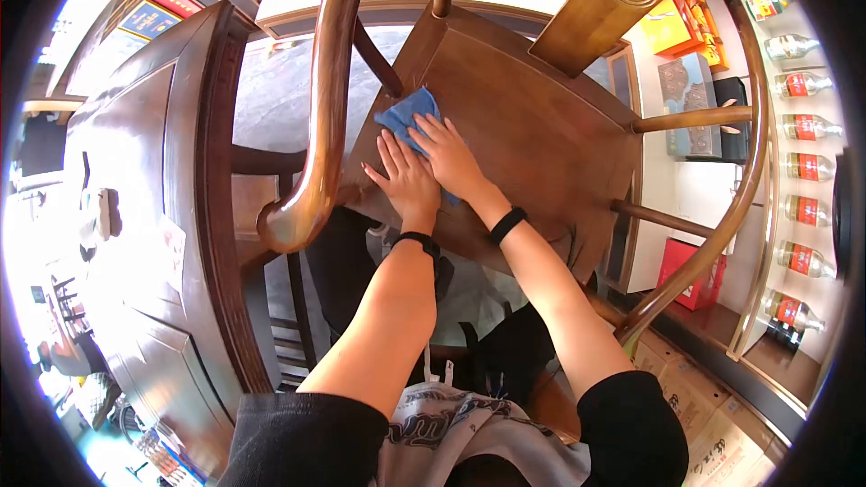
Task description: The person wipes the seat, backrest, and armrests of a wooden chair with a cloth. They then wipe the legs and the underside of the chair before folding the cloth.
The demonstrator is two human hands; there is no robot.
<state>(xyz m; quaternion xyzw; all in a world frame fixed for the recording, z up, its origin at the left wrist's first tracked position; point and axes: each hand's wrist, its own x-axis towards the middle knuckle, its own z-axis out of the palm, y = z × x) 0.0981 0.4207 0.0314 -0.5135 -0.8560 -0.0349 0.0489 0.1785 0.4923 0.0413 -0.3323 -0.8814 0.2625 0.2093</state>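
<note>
Beneath my hands is the brown wooden seat (532, 140) of an armchair with a curved, polished armrest (329, 81) on the left. A blue cloth (408, 112) lies crumpled near the seat's left edge. My left hand (408, 182) rests flat with its fingers spread, fingertips at the cloth's lower edge. Just to its right, my right hand (453, 162) presses flat on the cloth, fingers stretched out over it. The two hands touch or nearly touch, and part of the cloth is hidden under them.
A dark wooden cabinet (153, 171) stands close on the left. The chair's carved back splat (618, 0) rises at the far side, and its right armrest (753, 135) curves past shelves with several bottles (807, 167). A red box (693, 275) and cardboard cartons (699, 397) are at the right.
</note>
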